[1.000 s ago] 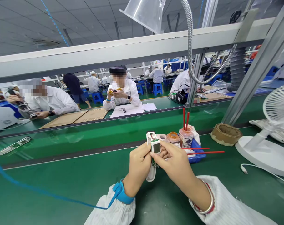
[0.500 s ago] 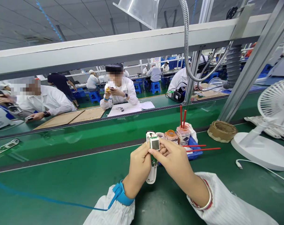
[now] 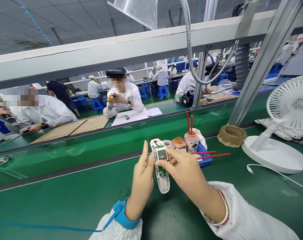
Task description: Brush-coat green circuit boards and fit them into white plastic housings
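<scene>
A slim white handheld device shell point(image 3: 163, 185) stands tilted between my hands above the green bench, its open side towards me. Inside it sits a green circuit board point(image 3: 162, 171) with a small grey screen point(image 3: 162, 153) in a white frame at the upper part. My left hand point(image 3: 142, 176) grips the shell's left edge, thumb against it and index finger pointing up; its other fingers are partly hidden. From the right, my right hand point(image 3: 184, 166) closes on the device, with the thumb at the lower edge of the screen and the fingers along the right side.
Behind my hands, a blue tray point(image 3: 205, 160) holds small bottles point(image 3: 191, 143) and red sticks point(image 3: 209, 155). To the right are a tape roll point(image 3: 232, 135), a white fan point(image 3: 274, 150) and a white cable point(image 3: 271, 168). A blue wrist cord point(image 3: 53, 227) trails left. Co-workers sit beyond the green divider point(image 3: 91, 145).
My left index finger has lifted off the screen area and now points up, uncovering more of the shell and board. The device leans slightly more to the left at its top. My right hand keeps its grip.
</scene>
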Tool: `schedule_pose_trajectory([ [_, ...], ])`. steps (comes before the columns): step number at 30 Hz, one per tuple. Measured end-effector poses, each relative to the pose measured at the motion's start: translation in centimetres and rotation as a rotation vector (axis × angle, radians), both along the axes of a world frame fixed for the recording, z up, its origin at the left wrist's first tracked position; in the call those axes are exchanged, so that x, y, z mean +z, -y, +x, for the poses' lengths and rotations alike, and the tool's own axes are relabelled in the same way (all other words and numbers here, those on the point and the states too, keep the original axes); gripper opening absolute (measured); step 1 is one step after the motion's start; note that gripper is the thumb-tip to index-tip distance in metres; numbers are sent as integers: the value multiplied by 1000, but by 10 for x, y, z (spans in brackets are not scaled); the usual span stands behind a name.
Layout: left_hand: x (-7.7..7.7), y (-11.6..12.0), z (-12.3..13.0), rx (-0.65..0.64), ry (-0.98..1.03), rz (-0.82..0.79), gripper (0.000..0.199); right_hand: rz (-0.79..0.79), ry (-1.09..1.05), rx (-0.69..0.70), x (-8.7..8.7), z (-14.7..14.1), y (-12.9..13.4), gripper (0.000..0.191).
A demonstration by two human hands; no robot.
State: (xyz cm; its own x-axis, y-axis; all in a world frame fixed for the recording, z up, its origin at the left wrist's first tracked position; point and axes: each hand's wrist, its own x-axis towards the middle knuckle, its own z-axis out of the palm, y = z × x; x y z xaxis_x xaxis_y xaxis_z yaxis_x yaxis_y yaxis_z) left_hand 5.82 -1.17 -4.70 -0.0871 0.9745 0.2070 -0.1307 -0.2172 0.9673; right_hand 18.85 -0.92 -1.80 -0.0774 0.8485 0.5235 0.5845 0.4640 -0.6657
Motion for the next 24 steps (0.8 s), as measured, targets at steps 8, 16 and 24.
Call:
schedule_pose_trajectory([
  [8, 11, 0, 1, -141, 207, -115, 64, 77, 64, -50, -5, -1, 0, 14],
  [16, 18, 2, 2, -161, 293, -112, 54, 38, 131, -36, -4, 0, -1, 6],
  [24, 32, 0, -2, -164, 127, -149, 52, 8, 113, -22, -14, -10, -1, 7],
])
